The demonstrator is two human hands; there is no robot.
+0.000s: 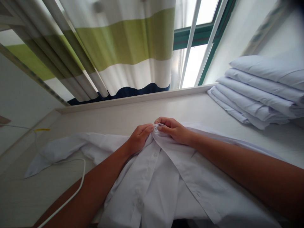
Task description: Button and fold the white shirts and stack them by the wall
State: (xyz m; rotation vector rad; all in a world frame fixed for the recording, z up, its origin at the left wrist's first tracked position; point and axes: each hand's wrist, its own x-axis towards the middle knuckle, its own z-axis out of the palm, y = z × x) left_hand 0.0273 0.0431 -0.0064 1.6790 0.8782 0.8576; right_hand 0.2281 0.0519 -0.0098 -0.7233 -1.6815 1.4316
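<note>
From the near edge of the table (185,106), the white shirt (163,177) runs lengthwise outward, its fronts parting below the left hand (139,136) and right hand (174,129), which, about equally near, pinch its gathered fabric short of the far edge.

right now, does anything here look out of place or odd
Yes: the white cable crosses in front of the left forearm, where a loose cord looks out of place. I see no spill, nor clear damage to the shirt.
</note>
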